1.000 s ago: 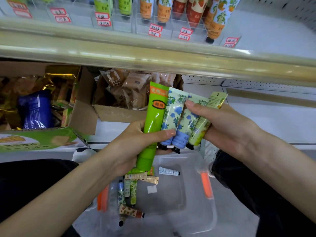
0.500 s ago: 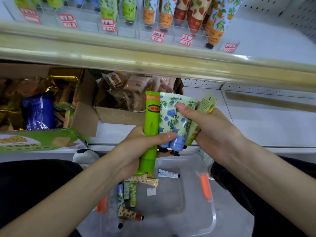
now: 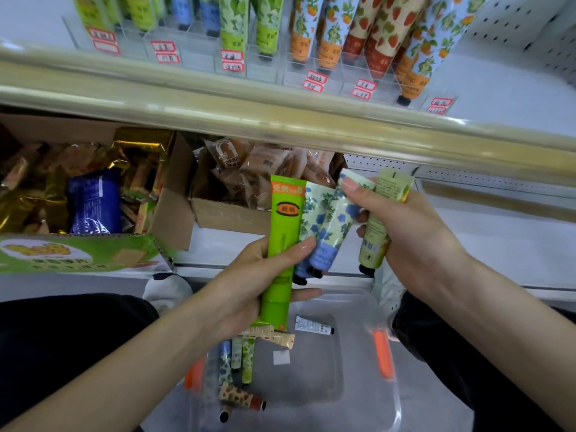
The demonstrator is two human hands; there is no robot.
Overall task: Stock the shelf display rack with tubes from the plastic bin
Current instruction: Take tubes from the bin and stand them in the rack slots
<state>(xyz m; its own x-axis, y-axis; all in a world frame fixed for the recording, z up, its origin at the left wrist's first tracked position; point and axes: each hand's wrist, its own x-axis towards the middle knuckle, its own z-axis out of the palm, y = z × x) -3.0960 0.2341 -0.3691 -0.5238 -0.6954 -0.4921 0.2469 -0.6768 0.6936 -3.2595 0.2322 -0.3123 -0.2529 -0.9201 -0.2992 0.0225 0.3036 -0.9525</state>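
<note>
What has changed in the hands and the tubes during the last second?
The right hand has drawn the pale green tube to the right, so a gap now separates it from the two blue-flower tubes; its fingertip still touches the top of one. The left hand still grips the bright green tube and the blue-flower tubes above the plastic bin.

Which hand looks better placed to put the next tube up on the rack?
Probably the right hand: it grips one pale green tube, clear of the bundle, and is higher, nearer the rack. The left hand is full, holding the bright green tube and two blue-flowered tubes.
</note>
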